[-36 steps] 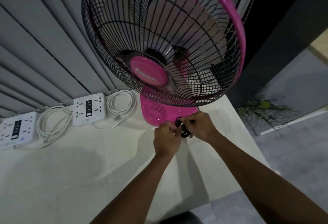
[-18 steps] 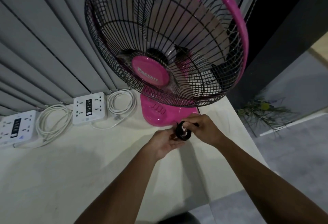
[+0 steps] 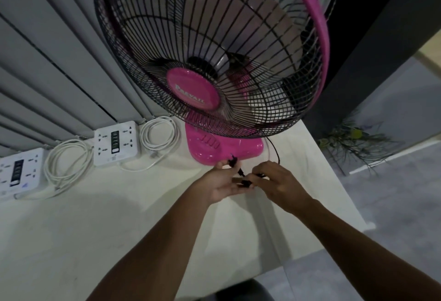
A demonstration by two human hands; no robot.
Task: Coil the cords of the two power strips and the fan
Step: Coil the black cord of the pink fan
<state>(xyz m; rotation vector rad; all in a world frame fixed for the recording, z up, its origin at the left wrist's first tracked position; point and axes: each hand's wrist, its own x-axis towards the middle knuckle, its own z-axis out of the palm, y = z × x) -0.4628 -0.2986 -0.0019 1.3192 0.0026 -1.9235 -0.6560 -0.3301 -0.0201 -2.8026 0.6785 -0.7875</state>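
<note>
**Asker:** Where is the fan's cord?

**Me:** Between my two hands, just above the worktop (image 3: 95,229), at about six o'clock from the base of the pink fan (image 3: 192,91). My left hand (image 3: 218,185) lies palm up. Its fingers (image 3: 223,164) pinch a dark loop of the black cord (image 3: 275,151) at their tips. My right hand (image 3: 279,185) is knuckles up, with its fingers (image 3: 259,171) curled round the cord from the other side. The two hands almost touch.

**Asker:** And the rest of the cord?

**Me:** One strand climbs from my right hand toward twelve o'clock and passes under the grille by the right edge of the base. I cannot tell how many turns I hold, because the cord is small and dark there.

**Asker:** The power strips?

**Me:** Both lie at the back of the worktop against the grey slatted wall (image 3: 47,62), toward nine o'clock from the fan. The near power strip (image 3: 115,143) sits close to the base, and its white coil (image 3: 158,133) lies between strip and base. The far power strip (image 3: 16,171) is at the left edge of view. The second white coil (image 3: 66,164) lies between the two strips.

**Asker:** Anything else?

**Me:** A leafy plant (image 3: 353,140) at three o'clock, down past the worktop's edge.
</note>
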